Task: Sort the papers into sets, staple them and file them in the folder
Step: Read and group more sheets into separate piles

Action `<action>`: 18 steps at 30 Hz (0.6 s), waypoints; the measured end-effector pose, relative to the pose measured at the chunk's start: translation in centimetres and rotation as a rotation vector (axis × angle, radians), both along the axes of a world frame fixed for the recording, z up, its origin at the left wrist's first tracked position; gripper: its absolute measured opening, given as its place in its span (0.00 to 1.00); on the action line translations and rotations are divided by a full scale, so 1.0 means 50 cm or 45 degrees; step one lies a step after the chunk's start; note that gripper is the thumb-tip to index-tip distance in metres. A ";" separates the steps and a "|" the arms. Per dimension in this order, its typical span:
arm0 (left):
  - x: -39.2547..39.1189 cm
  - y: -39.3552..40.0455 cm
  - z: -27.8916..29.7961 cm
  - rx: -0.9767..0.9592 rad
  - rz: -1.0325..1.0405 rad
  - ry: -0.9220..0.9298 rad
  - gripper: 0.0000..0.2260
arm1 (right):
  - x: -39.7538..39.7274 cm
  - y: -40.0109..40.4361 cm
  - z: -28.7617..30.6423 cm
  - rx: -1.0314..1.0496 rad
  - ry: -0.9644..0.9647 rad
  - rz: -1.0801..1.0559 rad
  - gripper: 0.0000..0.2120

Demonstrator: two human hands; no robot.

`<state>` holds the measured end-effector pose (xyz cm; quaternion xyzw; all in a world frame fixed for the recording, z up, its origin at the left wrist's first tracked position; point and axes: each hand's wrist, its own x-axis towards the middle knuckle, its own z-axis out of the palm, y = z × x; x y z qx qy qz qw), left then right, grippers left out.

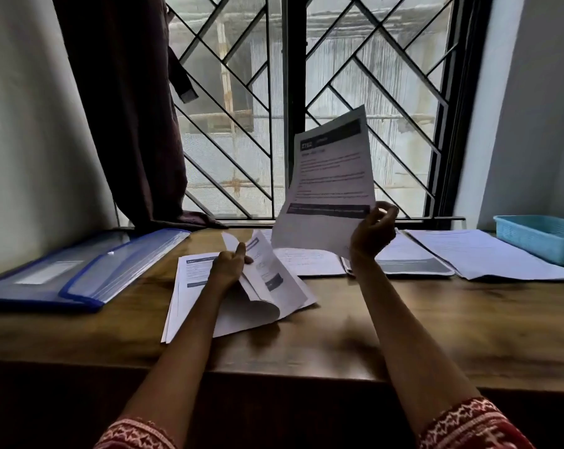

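My right hand [373, 233] pinches the lower right corner of a printed sheet [331, 176] and holds it up in the air over the desk. My left hand [230, 265] grips curled pages [267, 286] lifted off a paper stack [190, 286] that lies flat in front of me. Behind the raised sheet lie more paper sets [413, 257] and a wide white set [481, 257] to the right. A blue translucent folder [80, 270] lies at the left with its flap towards me.
A light blue plastic basket [539, 236] stands at the far right of the wooden desk [339, 335]. A barred window [306, 92] and a dark curtain [128, 108] rise behind the desk. The desk's front edge runs below the papers.
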<state>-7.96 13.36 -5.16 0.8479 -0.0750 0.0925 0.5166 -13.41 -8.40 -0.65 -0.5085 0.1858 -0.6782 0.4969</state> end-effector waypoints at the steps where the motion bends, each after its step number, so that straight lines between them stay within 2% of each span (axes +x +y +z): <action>1: 0.002 0.001 0.000 -0.002 -0.003 0.004 0.23 | -0.001 0.001 0.000 0.013 0.007 0.012 0.09; 6: 0.006 0.002 -0.002 0.005 0.005 0.025 0.23 | -0.001 0.007 -0.002 -0.046 0.038 0.048 0.08; 18: 0.004 0.003 0.006 -0.068 0.035 0.009 0.19 | 0.007 0.015 -0.013 -0.326 0.417 0.161 0.08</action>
